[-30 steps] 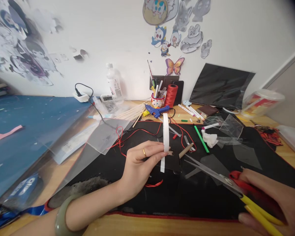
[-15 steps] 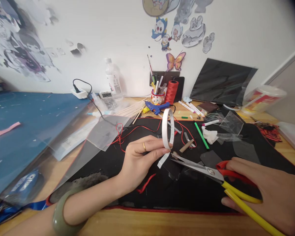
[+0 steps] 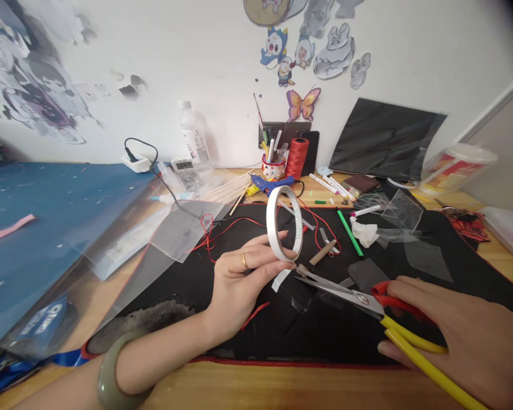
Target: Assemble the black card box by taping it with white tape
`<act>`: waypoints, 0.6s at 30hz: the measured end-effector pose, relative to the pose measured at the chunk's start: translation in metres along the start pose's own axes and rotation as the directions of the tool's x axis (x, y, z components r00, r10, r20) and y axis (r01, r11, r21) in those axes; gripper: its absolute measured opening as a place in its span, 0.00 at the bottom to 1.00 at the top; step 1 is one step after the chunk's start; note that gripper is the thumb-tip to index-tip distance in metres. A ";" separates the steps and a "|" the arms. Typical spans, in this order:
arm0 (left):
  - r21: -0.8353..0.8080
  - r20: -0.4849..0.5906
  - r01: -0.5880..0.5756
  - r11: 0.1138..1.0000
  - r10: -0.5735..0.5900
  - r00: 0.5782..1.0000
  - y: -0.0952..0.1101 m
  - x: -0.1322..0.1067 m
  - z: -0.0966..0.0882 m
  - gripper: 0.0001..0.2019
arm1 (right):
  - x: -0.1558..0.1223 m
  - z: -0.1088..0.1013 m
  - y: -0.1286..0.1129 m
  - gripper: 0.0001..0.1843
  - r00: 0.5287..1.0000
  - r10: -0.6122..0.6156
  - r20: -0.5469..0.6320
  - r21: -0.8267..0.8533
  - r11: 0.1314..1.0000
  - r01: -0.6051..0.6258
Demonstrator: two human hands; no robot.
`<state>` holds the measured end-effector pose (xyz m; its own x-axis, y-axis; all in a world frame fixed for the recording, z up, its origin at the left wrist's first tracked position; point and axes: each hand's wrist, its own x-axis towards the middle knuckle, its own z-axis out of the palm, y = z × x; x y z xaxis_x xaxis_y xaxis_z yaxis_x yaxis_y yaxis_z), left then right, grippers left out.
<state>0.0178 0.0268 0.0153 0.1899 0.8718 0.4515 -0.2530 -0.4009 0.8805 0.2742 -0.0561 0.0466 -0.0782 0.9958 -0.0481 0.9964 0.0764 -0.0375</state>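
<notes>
My left hand (image 3: 234, 279) is pinched on a white ring-shaped roll of tape (image 3: 284, 223), thumb below and fingers curled against its near rim, so the roll stands upright on edge just above the fingertips, lifted off the surface. A short loose white tail of tape (image 3: 281, 279) hangs down from the bottom of the roll, right beside my thumb. My right hand (image 3: 459, 336) is closed around the handles of steel scissors with red and yellow handles (image 3: 365, 299); the blades point across toward my left hand, slightly parted, and their tips sit just beside the hanging tail, though I cannot tell whether they touch it. Both hands hover over a black felt-like mat (image 3: 325, 339), which lies on the pale wooden worktop (image 3: 282, 387) showing along the edge nearest me. A thin red cord (image 3: 256, 310) curls on the mat under my left hand. On that wrist I see a pale green bangle (image 3: 111, 373), and a gold ring (image 3: 244, 260) on one finger. Just beyond the scissor tips lies a short wooden peg (image 3: 322, 253), and farther past it a green pen (image 3: 350, 233). Beyond the roll stand a blue glue gun (image 3: 271, 185) and a red spool of thread (image 3: 298, 158). Clear plastic sheets (image 3: 179, 230) lie well to the left of my left hand.
</notes>
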 end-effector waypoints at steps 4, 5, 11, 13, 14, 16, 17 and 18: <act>-0.075 -0.017 0.017 0.997 -0.019 1.000 -0.002 -0.001 0.000 0.08 | -0.001 -0.004 -0.003 0.23 0.999 0.008 0.044 0.018 1.000 -0.009; -0.094 -0.024 0.018 0.995 -0.021 1.000 -0.002 -0.001 0.000 0.07 | -0.001 -0.004 -0.003 0.23 0.999 0.001 0.050 0.022 1.000 -0.002; -0.110 -0.064 -0.098 0.989 0.091 0.994 -0.003 -0.004 0.001 0.07 | 0.001 0.003 -0.003 0.25 1.000 -0.002 0.023 0.067 0.998 0.001; -0.070 -0.074 -0.158 0.985 0.153 0.985 -0.003 -0.004 0.000 0.07 | 0.002 0.005 -0.003 0.24 1.000 0.001 0.018 0.070 0.998 -0.002; -0.051 -0.074 -0.183 0.982 0.179 0.981 -0.004 -0.004 0.000 0.07 | 0.002 0.006 -0.003 0.25 1.000 -0.003 0.015 0.072 0.997 0.002; -0.023 -0.063 -0.225 0.974 0.223 0.973 -0.004 -0.004 -0.001 0.07 | 0.001 0.007 -0.003 0.25 1.000 -0.012 0.016 0.086 0.996 0.010; -0.016 -0.056 -0.238 0.971 0.237 0.970 -0.005 -0.004 -0.001 0.07 | 0.001 0.007 -0.003 0.25 1.000 -0.009 0.029 0.095 0.995 0.006; -0.011 -0.052 -0.240 0.971 0.239 0.970 -0.005 -0.004 -0.001 0.07 | 0.001 0.007 -0.002 0.25 0.999 -0.003 0.050 0.108 0.994 -0.003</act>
<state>0.0171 0.0258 0.0093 0.0740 0.7642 0.6407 -0.3016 -0.5953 0.7448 0.2717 -0.0556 0.0396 -0.0823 0.9918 -0.0974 0.9871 0.0677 -0.1451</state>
